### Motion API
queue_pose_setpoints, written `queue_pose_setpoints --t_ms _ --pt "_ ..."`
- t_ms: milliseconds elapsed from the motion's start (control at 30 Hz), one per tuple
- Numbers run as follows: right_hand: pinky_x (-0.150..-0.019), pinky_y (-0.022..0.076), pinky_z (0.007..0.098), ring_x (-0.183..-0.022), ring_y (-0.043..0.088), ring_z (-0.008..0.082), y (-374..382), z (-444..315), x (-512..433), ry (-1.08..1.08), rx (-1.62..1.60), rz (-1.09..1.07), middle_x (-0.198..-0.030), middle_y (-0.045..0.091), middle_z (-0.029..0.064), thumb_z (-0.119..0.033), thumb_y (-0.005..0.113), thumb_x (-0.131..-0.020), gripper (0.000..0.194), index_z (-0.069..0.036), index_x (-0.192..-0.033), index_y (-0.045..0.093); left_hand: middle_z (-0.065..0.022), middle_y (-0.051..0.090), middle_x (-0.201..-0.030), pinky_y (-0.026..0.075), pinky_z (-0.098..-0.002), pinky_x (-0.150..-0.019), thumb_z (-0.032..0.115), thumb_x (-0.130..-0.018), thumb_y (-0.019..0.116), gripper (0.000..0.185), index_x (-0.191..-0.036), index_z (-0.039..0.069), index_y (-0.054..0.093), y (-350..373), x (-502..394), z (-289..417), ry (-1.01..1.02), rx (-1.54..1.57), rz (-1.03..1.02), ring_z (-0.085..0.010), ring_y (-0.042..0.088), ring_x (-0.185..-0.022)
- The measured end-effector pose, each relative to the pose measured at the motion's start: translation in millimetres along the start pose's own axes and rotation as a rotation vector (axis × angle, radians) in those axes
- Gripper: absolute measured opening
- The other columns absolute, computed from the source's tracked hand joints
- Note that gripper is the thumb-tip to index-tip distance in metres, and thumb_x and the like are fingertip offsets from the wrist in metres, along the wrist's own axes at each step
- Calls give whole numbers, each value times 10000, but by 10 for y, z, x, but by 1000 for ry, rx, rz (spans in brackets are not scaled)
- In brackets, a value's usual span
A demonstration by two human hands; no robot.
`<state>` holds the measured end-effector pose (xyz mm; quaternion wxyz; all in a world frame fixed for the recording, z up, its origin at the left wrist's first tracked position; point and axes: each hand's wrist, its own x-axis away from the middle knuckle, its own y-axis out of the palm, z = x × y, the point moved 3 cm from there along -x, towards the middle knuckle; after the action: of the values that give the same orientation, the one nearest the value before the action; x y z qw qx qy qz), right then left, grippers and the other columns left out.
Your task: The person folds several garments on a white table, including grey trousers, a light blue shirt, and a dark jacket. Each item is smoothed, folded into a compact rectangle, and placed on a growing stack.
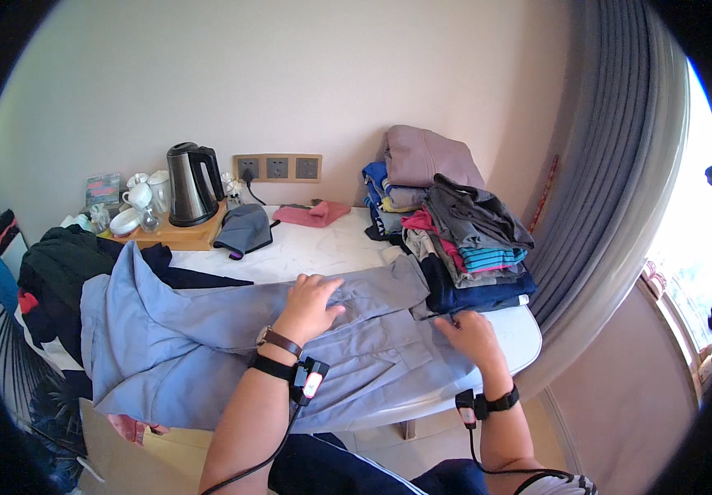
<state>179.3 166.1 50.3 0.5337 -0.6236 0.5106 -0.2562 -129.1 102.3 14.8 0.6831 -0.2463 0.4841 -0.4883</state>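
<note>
Pale blue-grey trousers (207,346) lie spread across the white tabletop, somewhat wrinkled, with raised folds at the left end. My left hand (311,306) is over the middle of the upper leg, fingers apart, nothing gripped. At the right end, my right hand (470,337) is by the edge of the cloth, its fingertips near a cuff; whether they pinch it is unclear. Beyond my right hand stand folded clothes (486,266) in a stack, grey, turquoise-striped and navy. Each wrist bears a strapped device with a cable.
Behind stand a steel electric kettle (192,185) and white teaware (139,195) on a wooden tray (198,238). A grey cap-like item (246,229) and pink cloth (316,213) lie near the wall sockets (277,167). Dark clothes (65,272) are heaped left; a grey curtain (603,154) hangs right.
</note>
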Motion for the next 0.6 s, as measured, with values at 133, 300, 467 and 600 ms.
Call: queue_pose_setpoints --t_ms 133,300,467,600 --pt "-703 531 434 -827 697 369 193 -108 -27 20 -179 -63 -845 699 260 -554 737 -796 687 114 -935 658 -167 547 -1195 512 -386 -903 173 -801 786 477 -1250 105 638 45 1 83 93 215 -191 -321 597 -1023" --pt "-684 561 362 -821 695 210 348 -187 -113 419 -980 -307 -955 709 138 -452 765 -836 634 89 -1132 618 -139 516 -1140 541 -346 -839 130 -790 793 493 -1257 114 638 86 25 75 149 248 -221 -272 612 -955" --pt "-686 593 339 -805 713 216 512 -435 -215 527 -1636 -682 -988 720 126 -237 632 -951 323 46 -1106 637 -138 506 -1139 540 -336 -826 121 -778 805 519 -1269 132 636 93 9 115 128 222 -274 -268 612 -920" --pt "-655 591 319 -749 704 204 387 -676 -313 342 -1546 -622 -940 711 108 -157 583 -948 236 24 -1092 633 -109 533 -1224 544 -334 -824 203 -897 689 458 -1335 126 583 68 -25 117 -65 426 -410 -227 619 -961"
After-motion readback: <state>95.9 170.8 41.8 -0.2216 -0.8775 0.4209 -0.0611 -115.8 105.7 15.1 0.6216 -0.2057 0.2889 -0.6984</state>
